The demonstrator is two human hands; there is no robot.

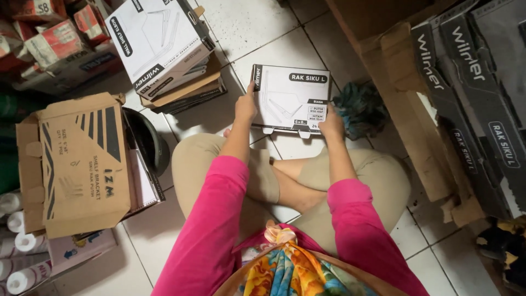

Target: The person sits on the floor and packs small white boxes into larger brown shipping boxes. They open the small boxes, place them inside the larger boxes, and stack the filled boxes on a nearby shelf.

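In the head view, a person sits cross-legged on a white tiled floor (263, 33), in pink sleeves and beige trousers. Both hands hold a flat white-and-black cardboard box with a line drawing of a bracket (291, 98), which lies on the tiles just in front of the knees. The left hand (245, 107) grips the box's left edge, thumb on the top face; the other fingers wrap under and are hidden. The right hand (332, 125) closes on the lower right corner, fingers pressed together over the edge, their tips out of sight behind the box.

Just beside the box's right edge lies a crumpled dark teal cloth (359, 107), partly tucked against a raw wooden plank frame (408, 104). Beyond the wood, dark grey flat boxes (476, 93) lean in a row, cut off by the right edge. To the upper left, a stack of flat white and brown boxes (167, 52) stands tilted. At the left sits a brown corrugated carton with black stripes (82, 159), covering much of a dark round object that is hard to identify. White paper rolls (16, 241) are cropped at the lower left corner.
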